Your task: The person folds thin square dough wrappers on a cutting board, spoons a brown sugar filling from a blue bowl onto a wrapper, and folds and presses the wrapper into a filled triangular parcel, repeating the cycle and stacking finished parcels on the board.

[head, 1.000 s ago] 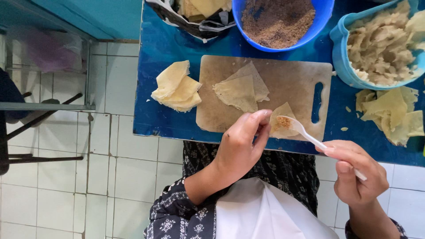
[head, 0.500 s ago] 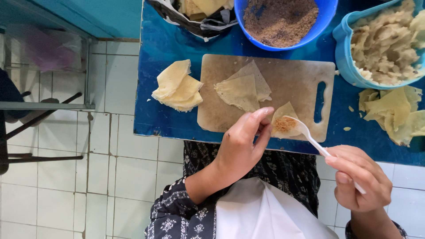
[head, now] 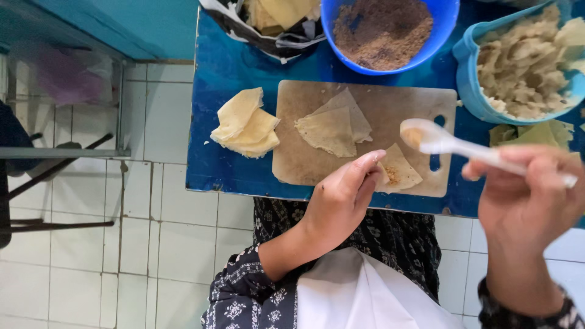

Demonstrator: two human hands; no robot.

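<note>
From the head view, the left hand (head: 338, 201) pinched a small filled wrapper (head: 399, 170) between its fingers (head: 365, 167) over the near edge of the cutting board (head: 304, 164), which lay near the bench's (head: 225, 73) near edge; the right hand (head: 527, 195) was closed around a white plastic spoon (head: 439, 140) held above the board's right end. Two folded wrappers (head: 332, 128) lay mid-board, a wrapper stack (head: 247, 125) left of it; a bowl of brown filling (head: 387, 27) and a tub of pale dough (head: 527, 67) stood at the far edge.

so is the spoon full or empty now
Nearly empty: the white spoon in the right hand shows only a small brown smear in its bowl.
</note>
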